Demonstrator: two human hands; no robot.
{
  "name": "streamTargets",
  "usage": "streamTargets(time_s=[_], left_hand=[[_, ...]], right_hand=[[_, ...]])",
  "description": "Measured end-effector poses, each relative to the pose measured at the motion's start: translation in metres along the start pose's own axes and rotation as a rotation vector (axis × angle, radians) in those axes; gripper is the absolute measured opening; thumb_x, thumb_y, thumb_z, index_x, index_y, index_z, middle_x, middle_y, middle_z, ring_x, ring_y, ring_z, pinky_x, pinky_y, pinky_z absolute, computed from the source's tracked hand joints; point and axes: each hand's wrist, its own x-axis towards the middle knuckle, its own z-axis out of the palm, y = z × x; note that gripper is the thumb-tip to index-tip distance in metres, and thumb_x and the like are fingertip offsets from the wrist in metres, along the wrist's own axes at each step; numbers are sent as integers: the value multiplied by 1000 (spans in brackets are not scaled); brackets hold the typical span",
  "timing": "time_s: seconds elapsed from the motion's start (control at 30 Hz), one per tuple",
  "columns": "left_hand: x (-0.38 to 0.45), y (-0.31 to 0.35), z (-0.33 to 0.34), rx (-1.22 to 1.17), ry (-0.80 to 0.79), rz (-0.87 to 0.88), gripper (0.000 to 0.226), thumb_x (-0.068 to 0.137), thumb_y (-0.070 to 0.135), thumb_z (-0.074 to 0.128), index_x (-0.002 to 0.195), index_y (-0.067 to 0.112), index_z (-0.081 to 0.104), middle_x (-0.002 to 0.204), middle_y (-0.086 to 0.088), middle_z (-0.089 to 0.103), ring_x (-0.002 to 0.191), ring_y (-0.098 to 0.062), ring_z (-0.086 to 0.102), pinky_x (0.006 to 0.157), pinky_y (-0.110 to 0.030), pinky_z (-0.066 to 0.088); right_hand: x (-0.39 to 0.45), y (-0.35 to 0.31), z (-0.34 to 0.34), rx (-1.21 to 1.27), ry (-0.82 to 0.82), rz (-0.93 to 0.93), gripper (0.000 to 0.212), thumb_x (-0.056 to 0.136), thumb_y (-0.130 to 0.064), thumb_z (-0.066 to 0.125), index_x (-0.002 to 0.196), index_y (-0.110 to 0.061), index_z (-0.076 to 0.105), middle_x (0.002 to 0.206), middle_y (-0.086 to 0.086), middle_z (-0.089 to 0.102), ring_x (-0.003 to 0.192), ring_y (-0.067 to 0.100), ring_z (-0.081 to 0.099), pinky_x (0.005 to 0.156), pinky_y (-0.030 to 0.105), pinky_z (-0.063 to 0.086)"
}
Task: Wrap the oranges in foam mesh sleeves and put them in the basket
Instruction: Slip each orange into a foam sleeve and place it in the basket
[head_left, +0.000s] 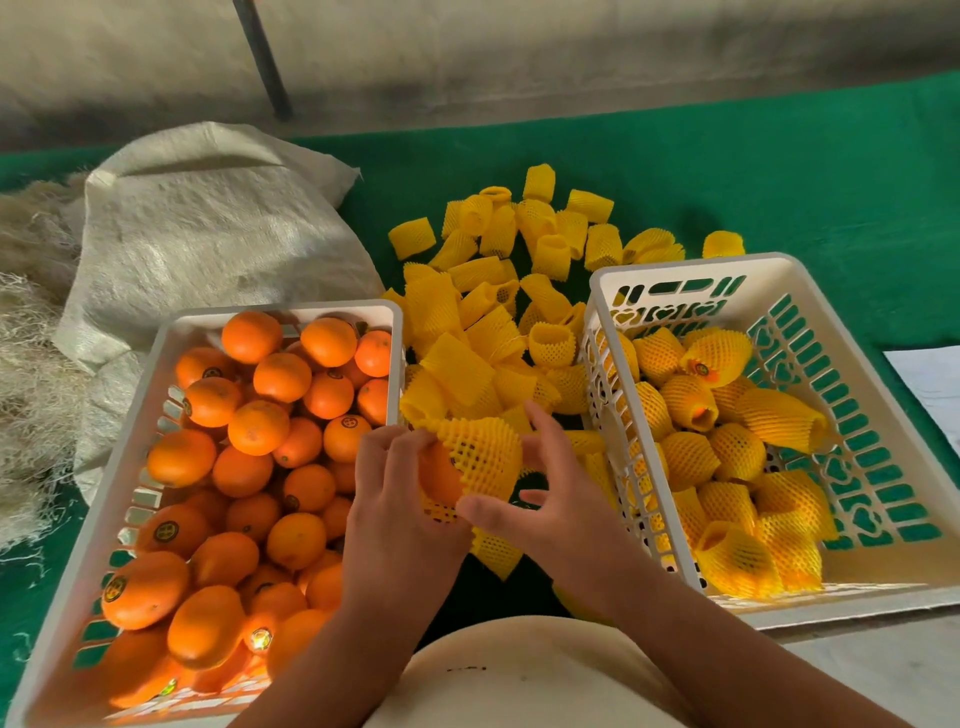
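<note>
Two baskets: the left basket (171, 332) holds bare oranges (258, 427), the right basket (602, 283) holds wrapped ones; both stand at the near edge of the table (779, 171).
Sleeves: a loose heap (493, 291) of yellow foam mesh lies between the baskets, toward the far edge.
Item in hand: one orange (440, 475), half inside a sleeve (480, 457), held above the gap between the baskets.
Left hand (400, 499): fingers curled round the bare side of the orange, gripping it.
Right hand (550, 488): thumb and fingers pinch the sleeve's edge; the other fingers are spread.
Handling, orange: judged firm, round and fairly heavy, with smooth skin that may slip; best cupped at its widest part.
Handling, sleeve: judged light, soft and stretchy, easily torn; best taken at the open rim on opposite sides.
Other: a pale sack (208, 228) at the far left corner; paper (930, 379) at the right edge.
</note>
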Motion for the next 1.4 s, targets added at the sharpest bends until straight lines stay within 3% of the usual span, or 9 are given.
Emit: streamTargets(time_s=[0.13, 0.37, 0.53, 0.7, 0.8, 0.9, 1.17, 1.27, 1.4], left_hand=[[-2, 5, 5, 94, -36, 106, 78, 69, 21, 91, 132, 21, 45, 134, 0, 41, 109, 2, 35, 72, -15, 41], [-5, 11, 5, 75, -47, 90, 79, 70, 30, 89, 135, 20, 44, 135, 6, 42, 107, -2, 45, 74, -11, 42], [-6, 15, 2, 50, -122, 47, 68, 80, 52, 72, 137, 30, 43, 137, 14, 39, 106, 2, 45, 71, -7, 44], [-14, 12, -7, -201, -236, 118, 45, 83, 41, 71, 124, 48, 52, 144, 23, 43, 127, -1, 50, 79, -15, 57], [-9, 13, -10, -585, -223, -221, 50, 76, 51, 74, 122, 42, 59, 130, 26, 58, 117, -5, 61, 76, -32, 64], [11, 9, -2, -1021, -505, -733, 49, 86, 38, 84, 128, 27, 61, 132, 0, 68, 109, -22, 71, 83, -56, 62], [28, 21, 2, -1028, -507, -642, 53, 90, 53, 75, 137, 35, 61, 128, 2, 71, 116, -24, 71, 87, -43, 62], [28, 29, 7, -888, -570, -598, 48, 85, 62, 66, 131, 46, 63, 126, 10, 68, 114, -22, 70, 85, -45, 63], [27, 12, 2, -451, -688, -429, 47, 82, 81, 50, 124, 62, 60, 118, 31, 66, 111, -9, 66, 82, -34, 63]], right_hand=[[5, -4, 14, 63, 4, -3, 115, 61, -81, 78, 154, -57, 14, 133, -46, 29, 126, -7, 43, 84, 5, 50], [7, 7, 22, -36, 223, 18, 91, 73, -65, 79, 146, -51, 26, 127, -22, 45, 110, 3, 54, 69, 6, 52], [9, 18, 13, -104, 257, 2, 86, 76, -60, 80, 145, -49, 29, 132, -20, 44, 119, 4, 50, 83, 14, 52], [7, 24, -2, -137, 276, -71, 88, 73, -71, 78, 144, -53, 29, 134, -29, 42, 122, -6, 46, 82, 10, 50], [7, 28, -12, -250, 229, -144, 92, 77, -62, 81, 148, -52, 24, 135, -36, 32, 128, -17, 33, 84, 7, 41], [7, 28, -12, -340, 103, -209, 95, 78, -59, 81, 151, -51, 20, 138, -29, 30, 129, -15, 30, 85, 10, 38], [7, 22, -20, 62, -57, -25, 106, 74, -83, 71, 157, -58, 11, 164, -24, 24, 145, 1, 36, 110, 36, 50], [13, 25, -24, 280, -59, 139, 85, 74, -86, 66, 147, -49, 43, 139, -14, 61, 123, 10, 63, 100, 41, 58], [13, 35, -34, 317, -35, 202, 68, 72, -77, 74, 131, -50, 55, 122, -13, 68, 113, 13, 69, 94, 40, 61]])
